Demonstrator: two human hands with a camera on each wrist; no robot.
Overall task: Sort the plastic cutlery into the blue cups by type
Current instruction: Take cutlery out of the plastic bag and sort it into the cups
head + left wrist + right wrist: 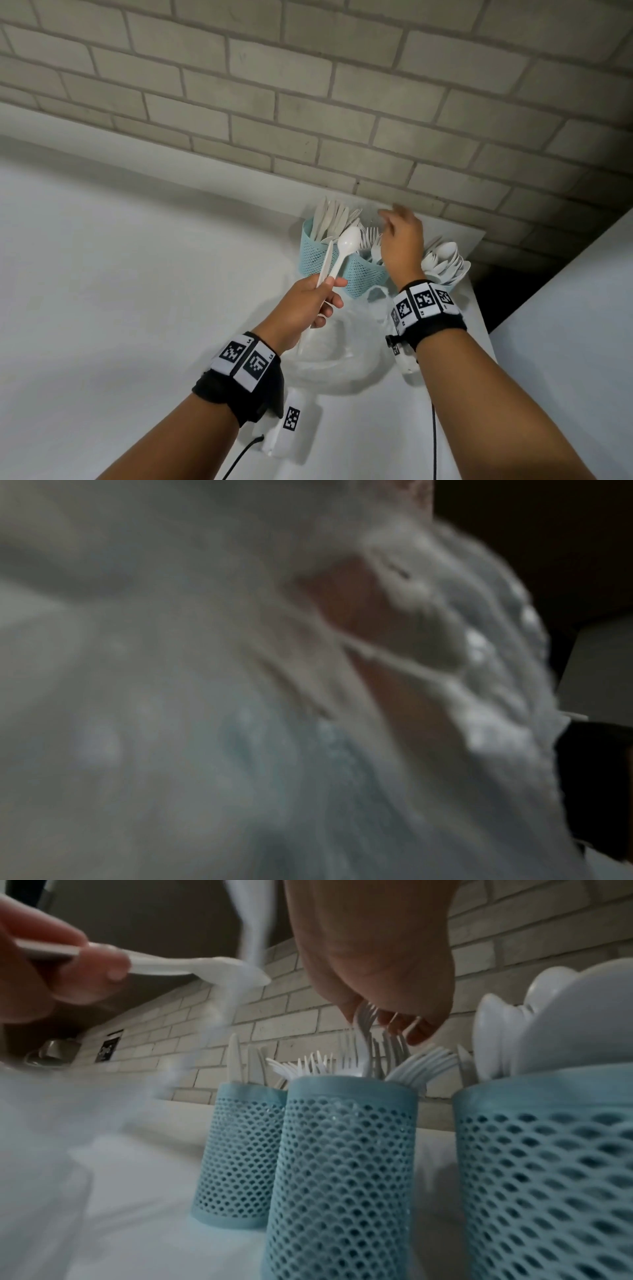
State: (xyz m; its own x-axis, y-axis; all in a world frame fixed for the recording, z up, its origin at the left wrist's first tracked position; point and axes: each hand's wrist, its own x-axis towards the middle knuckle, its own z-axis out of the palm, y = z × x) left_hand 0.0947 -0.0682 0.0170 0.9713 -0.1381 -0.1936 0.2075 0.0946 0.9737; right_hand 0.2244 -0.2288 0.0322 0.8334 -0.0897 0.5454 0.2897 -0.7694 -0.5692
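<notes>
Three blue mesh cups stand in a row by the brick wall: the knife cup, the fork cup and the spoon cup, whose spoons show past my right wrist. My left hand grips a white spoon and a white knife together, raised in front of the knife cup. My right hand hangs over the fork cup, its fingertips curled round the tines of a fork that stands higher than the others.
A crumpled clear plastic bag lies on the white table under both hands and blurs the left wrist view. The brick wall runs close behind the cups. A dark gap separates the table's right edge from another white surface.
</notes>
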